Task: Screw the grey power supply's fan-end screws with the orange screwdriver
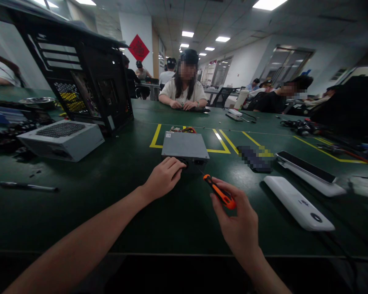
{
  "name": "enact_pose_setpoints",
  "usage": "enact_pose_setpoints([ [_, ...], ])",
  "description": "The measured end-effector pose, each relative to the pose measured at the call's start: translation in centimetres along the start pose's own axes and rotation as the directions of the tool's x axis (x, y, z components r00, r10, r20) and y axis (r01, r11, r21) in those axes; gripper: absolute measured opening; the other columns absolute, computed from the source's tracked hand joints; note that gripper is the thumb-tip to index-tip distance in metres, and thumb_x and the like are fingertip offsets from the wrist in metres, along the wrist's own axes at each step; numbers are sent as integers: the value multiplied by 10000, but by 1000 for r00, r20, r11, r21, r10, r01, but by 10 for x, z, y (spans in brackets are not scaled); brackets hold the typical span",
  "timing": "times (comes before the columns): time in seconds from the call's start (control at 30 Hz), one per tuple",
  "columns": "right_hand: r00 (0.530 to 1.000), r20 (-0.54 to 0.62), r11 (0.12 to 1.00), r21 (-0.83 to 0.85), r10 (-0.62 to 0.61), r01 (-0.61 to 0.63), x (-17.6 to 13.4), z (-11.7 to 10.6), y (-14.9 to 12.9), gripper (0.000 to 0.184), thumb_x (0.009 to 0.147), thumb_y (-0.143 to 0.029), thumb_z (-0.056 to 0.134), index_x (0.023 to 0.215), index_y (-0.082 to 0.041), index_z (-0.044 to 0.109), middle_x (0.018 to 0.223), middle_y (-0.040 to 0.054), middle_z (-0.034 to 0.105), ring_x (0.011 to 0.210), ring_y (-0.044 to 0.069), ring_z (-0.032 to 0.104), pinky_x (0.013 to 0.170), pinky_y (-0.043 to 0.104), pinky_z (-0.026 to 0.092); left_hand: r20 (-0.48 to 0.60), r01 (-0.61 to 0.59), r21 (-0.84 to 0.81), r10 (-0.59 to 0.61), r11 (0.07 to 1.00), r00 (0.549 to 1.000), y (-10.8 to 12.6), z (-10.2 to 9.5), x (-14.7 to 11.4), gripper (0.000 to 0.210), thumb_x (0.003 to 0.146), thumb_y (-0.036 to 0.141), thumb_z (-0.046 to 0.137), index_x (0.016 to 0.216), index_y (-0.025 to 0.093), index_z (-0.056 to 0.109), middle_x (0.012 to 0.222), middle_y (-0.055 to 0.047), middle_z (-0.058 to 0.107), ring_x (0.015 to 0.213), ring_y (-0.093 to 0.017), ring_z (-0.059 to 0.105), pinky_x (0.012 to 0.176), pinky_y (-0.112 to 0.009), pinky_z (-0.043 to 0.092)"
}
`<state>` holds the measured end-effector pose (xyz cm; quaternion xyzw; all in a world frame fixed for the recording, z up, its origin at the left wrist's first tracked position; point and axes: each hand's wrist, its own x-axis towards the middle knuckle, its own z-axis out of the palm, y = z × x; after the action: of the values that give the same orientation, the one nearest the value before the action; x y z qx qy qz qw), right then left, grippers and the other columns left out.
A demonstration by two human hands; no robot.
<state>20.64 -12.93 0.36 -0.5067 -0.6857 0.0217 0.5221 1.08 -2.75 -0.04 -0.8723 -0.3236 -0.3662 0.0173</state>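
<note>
A grey computer power supply (185, 145) lies on the green table in front of me, its socket side facing me and its coloured cables at the far side. My left hand (164, 175) rests against its near left side, fingers bent over the fan area; whether they grip anything there is hidden. Between the thumb and fingers of my right hand (237, 208) is an orange and black screwdriver (219, 191). Its thin shaft points up and left, toward the socket side of the power supply. I cannot tell whether the tip touches the casing.
A black computer case (88, 81) stands at the left, with a second power supply (63, 139) before it. A pen (29, 186) lies near left. White devices (299, 202) and a blurred dark item (254, 158) lie at right. Opposite sits a person (184, 87).
</note>
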Motion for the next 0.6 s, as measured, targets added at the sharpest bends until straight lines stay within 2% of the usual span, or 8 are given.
enact_pose_setpoints([
  [0.07, 988, 14, 986, -62, -155, 155, 14, -2, -1, 276, 793, -129, 564, 1044, -228, 511, 1079, 64, 608, 973, 194, 582, 827, 378, 488, -25, -40, 69, 42, 997, 999, 0, 0, 0, 206, 877, 138, 427, 1034, 149, 560, 989, -68, 574, 937, -178, 515, 850, -356, 453],
  [0.17, 954, 9, 953, -21, -301, 301, 35, -4, 0, 258, 765, -101, 563, 994, -189, 485, 1036, 89, 567, 940, 200, 567, 777, 373, 491, -62, -74, 178, 86, 981, 994, -1, 0, 1, 212, 865, 139, 444, 1029, 155, 577, 1076, -89, 557, 1019, -204, 497, 887, -381, 434],
  [0.33, 843, 47, 844, 62, -535, 532, 57, -5, 15, 249, 746, -117, 607, 944, -199, 481, 931, 53, 541, 840, 173, 563, 691, 328, 499, -56, -119, 272, 139, 955, 989, -2, 3, 4, 255, 847, 121, 452, 1070, 160, 570, 1291, -119, 460, 1245, -238, 372, 1022, -429, 338],
  [0.43, 836, -72, 834, 69, -543, 548, 60, -3, 29, 381, 701, -113, 667, 1003, -236, 469, 940, 33, 548, 846, 183, 587, 715, 362, 515, -18, -114, 284, 124, 952, 992, -3, 6, 5, 267, 857, 130, 437, 1092, 159, 559, 1331, -124, 433, 1290, -231, 333, 1064, -444, 283],
  [0.53, 875, -233, 864, 185, -425, 469, 58, 2, 40, 493, 724, -77, 625, 1127, -273, 420, 1072, 48, 503, 877, 190, 618, 749, 409, 537, 5, -98, 278, 100, 956, 995, -3, 9, 6, 256, 859, 144, 439, 1081, 158, 567, 1327, -125, 438, 1286, -230, 342, 1061, -441, 284],
  [0.6, 901, -254, 876, 251, -352, 413, 56, 6, 43, 512, 763, -72, 568, 1195, -280, 387, 1148, 72, 464, 950, 207, 612, 778, 432, 543, 13, -90, 274, 89, 958, 996, -3, 9, 5, 256, 855, 149, 449, 1079, 160, 572, 1323, -123, 442, 1280, -233, 347, 1050, -438, 294],
])
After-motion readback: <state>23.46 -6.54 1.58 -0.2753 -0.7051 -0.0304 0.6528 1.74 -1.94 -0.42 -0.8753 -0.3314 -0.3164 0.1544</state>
